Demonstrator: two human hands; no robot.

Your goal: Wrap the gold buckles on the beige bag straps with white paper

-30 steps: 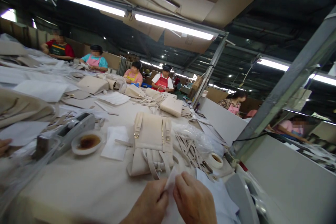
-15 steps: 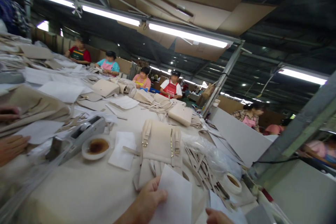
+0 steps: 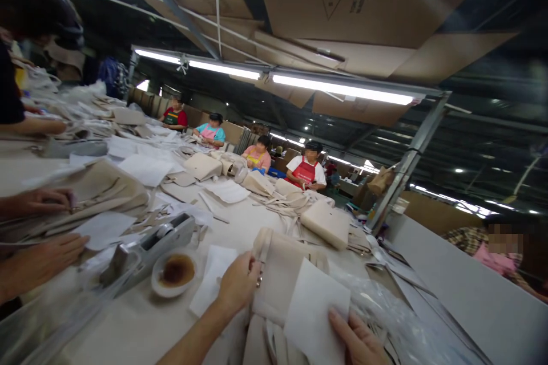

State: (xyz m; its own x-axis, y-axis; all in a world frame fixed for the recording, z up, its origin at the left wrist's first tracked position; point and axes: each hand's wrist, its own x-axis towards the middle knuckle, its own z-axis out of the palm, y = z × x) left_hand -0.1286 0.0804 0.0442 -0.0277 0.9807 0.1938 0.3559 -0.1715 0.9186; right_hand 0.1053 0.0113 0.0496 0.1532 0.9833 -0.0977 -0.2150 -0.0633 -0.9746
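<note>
A beige bag (image 3: pixel 276 282) with straps and metal hardware lies on the table before me. My left hand (image 3: pixel 240 282) has its fingers closed at the bag's left strap, right by a metal buckle (image 3: pixel 259 280). In my right hand (image 3: pixel 359 336) is a white sheet of paper (image 3: pixel 317 308), pinched at its lower right edge and hanging over the right side of the bag. The sheet hides part of the bag's front. Another white sheet (image 3: pixel 214 274) lies under and beside my left forearm, next to a white bowl (image 3: pixel 156 280) of brown liquid.
A grey tape dispenser (image 3: pixel 171 239) stands left of the bowl. A co-worker's hands (image 3: pixel 55 251) rest near beige fabric at the left. Clear plastic (image 3: pixel 385 302) lies right of the bag. More beige bags (image 3: pixel 327 222) and several people are farther back.
The white sheet has passed from my left hand to my right. My left hand has moved up to the strap buckle. The view has swung, so the scene sits lower and farther right.
</note>
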